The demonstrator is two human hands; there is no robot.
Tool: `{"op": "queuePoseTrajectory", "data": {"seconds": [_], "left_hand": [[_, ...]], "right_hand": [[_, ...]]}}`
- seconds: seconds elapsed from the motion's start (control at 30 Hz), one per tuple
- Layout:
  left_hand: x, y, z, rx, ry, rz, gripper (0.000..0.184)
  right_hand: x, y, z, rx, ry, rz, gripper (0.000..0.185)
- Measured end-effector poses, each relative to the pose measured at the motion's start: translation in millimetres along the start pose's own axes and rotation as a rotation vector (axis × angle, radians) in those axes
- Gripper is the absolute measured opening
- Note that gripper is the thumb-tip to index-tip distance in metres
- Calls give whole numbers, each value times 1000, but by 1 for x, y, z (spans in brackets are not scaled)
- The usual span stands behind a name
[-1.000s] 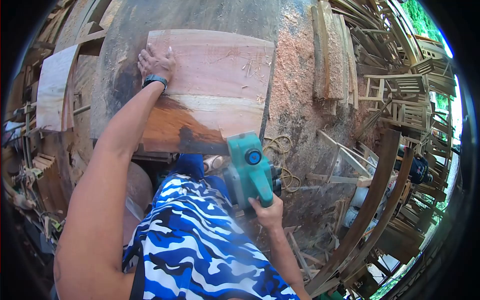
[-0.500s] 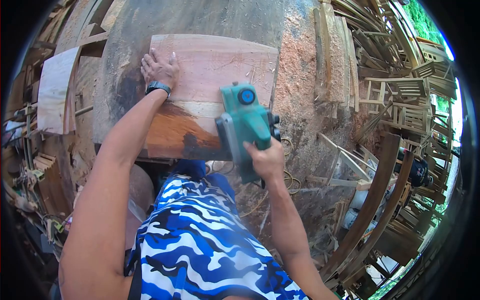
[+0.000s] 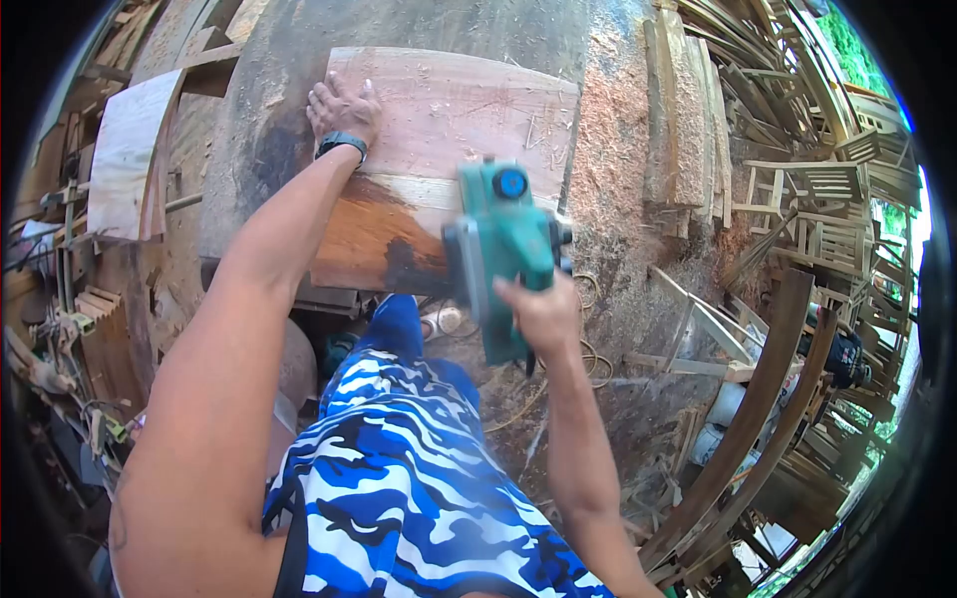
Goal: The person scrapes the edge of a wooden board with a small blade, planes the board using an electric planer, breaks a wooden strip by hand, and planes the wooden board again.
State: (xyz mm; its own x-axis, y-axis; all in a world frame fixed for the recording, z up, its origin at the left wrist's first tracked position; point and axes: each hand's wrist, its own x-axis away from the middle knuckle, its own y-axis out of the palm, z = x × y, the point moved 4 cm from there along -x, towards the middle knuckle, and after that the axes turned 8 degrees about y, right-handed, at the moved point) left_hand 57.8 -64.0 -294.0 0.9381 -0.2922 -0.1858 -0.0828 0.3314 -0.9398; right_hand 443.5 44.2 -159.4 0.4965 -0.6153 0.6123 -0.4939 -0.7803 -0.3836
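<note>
Your hands are well apart. Your left hand (image 3: pixel 344 112) lies spread flat on the far left part of the wooden board (image 3: pixel 449 120). Your right hand (image 3: pixel 546 311) is clamped around the green electric hand planer (image 3: pixel 504 224), at the board's near right corner. Wood shavings (image 3: pixel 610 149) lie farther right.

Woodworking shop: shavings (image 3: pixel 610 140), stacked planks (image 3: pixel 684 120), power planer (image 3: pixel 508 239)

Slatted wooden frames (image 3: pixel 835 183) sit near long planks (image 3: pixel 688 110).
</note>
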Motion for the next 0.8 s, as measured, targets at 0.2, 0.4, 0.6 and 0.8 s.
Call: {"op": "queuePoseTrajectory", "data": {"seconds": [0.2, 0.4, 0.6, 0.8], "left_hand": [[1, 9, -2, -29, -15, 38, 78], [2, 7, -1, 19, 13, 77, 76], [-1, 13, -9, 48, 38, 72, 69], [-8, -1, -32, -16, 230, -94, 67]], "right_hand": [[85, 8, 65, 33, 56, 7, 24], [59, 17, 30, 56, 25, 45, 27], [-11, 35, -48, 63, -90, 61, 29], [-61, 47, -77, -41, -132, -52, 28]]}}
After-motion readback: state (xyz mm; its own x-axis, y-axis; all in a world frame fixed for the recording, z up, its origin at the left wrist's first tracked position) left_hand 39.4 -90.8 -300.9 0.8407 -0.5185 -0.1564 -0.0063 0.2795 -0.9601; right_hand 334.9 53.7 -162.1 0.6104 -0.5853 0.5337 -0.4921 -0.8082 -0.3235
